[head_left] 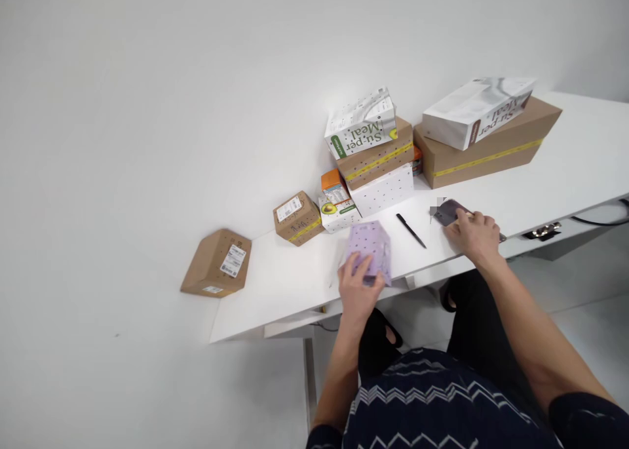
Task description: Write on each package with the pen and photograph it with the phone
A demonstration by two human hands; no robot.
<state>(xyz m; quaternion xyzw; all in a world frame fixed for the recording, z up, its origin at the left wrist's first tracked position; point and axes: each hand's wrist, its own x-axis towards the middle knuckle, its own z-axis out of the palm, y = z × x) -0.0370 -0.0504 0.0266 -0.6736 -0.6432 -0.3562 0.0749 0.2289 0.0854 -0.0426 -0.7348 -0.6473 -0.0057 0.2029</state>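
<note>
The left hand grips a small lilac dotted box at the near edge of the white worktop; its fingers wrap the box's near side and hold it tilted up off its base. The right hand lies to the right of the lilac box, its fingers curled over a dark phone-like device that rests flat on the worktop. A black pen lies loose between the lilac box and that device, touched by neither hand.

Judging from how things lie, the work looks to be at an early point. The lilac box is the only parcel in hand, and it appears closed, with no flap lifted and no tape cut that can be seen. Behind the lilac box a stack stands untouched: a white dotted box under a taped brown carton, with a Super Meal bag on top, and a small avocado-print carton at its left. Further right of the lilac box a long brown carton carries a second Super Meal bag. Left of the lilac box sits a small labelled brown box, and beyond the worktop's left end another labelled brown box appears to lie on the floor. All of these look sealed.
</note>
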